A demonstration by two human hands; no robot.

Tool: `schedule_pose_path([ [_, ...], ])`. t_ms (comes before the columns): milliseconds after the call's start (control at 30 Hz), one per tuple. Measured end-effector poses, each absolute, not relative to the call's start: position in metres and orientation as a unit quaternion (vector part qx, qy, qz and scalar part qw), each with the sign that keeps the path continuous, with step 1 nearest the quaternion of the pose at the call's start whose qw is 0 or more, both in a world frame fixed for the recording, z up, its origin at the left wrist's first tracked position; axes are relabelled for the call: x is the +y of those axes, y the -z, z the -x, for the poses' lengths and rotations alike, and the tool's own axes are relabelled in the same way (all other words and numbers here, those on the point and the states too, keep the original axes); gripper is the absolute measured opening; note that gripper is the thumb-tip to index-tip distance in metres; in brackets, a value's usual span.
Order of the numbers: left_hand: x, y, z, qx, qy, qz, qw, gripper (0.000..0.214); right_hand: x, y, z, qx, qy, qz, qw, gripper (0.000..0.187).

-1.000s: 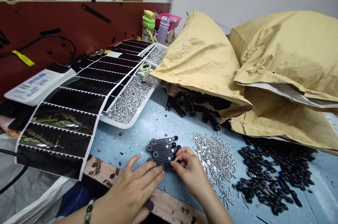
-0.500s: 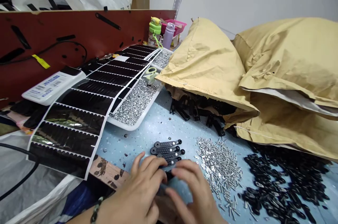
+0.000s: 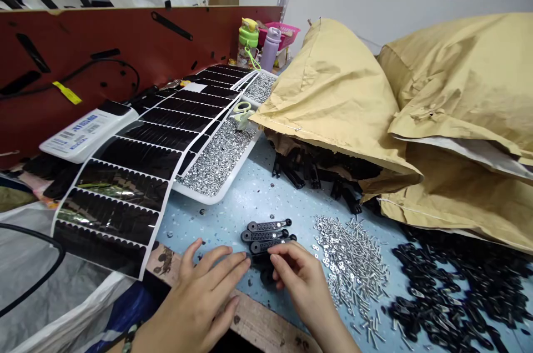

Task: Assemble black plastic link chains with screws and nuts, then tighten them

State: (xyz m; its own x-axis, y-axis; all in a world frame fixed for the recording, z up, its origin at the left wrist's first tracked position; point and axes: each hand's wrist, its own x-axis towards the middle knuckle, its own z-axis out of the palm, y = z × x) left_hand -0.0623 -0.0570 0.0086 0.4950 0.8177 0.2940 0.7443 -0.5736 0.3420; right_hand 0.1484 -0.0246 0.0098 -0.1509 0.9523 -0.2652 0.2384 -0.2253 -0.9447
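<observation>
On the blue speckled tabletop lie several black plastic arms (image 3: 266, 235) with lattice sides and round ends, side by side in a row. My left hand (image 3: 208, 292) is open at their near left, fingers spread and fingertips close to the row. Thumb and forefinger of my right hand (image 3: 300, 278) are pinched together at the near end of the row. What they hold, if anything, is hidden. More black parts (image 3: 266, 272) show dark between the two hands, partly covered. Right of my right hand is a pile of silver screws and small nuts (image 3: 352, 264).
A heap of small black parts (image 3: 453, 286) lies at right. Brown paper sacks (image 3: 333, 81) stand behind, one spilling black pieces. A white tray of metal nuts (image 3: 216, 197) is at left, beside black sticker sheets (image 3: 137, 156), green scissors (image 3: 241, 111) and a white scale (image 3: 85, 132).
My left hand has drawn back left and its fingers have straightened. My right hand's fingers have closed from a wide spread to a pinch. The camera view has shifted slightly.
</observation>
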Motion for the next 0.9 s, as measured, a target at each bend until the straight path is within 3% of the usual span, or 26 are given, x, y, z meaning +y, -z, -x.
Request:
schedule_pose_path([
  [567,-0.055,-0.011,0.059,0.435,-0.215,-0.869,0.099,0.041,-0.017,-0.005,-0.147,-0.573,-0.515,0.58,0.263,0.019],
  [900,-0.055,-0.002,0.049,0.441,-0.209,-0.867,0.106,0.043,-0.018,-0.005,-0.149,-0.697,-0.283,0.635,0.177,0.009],
])
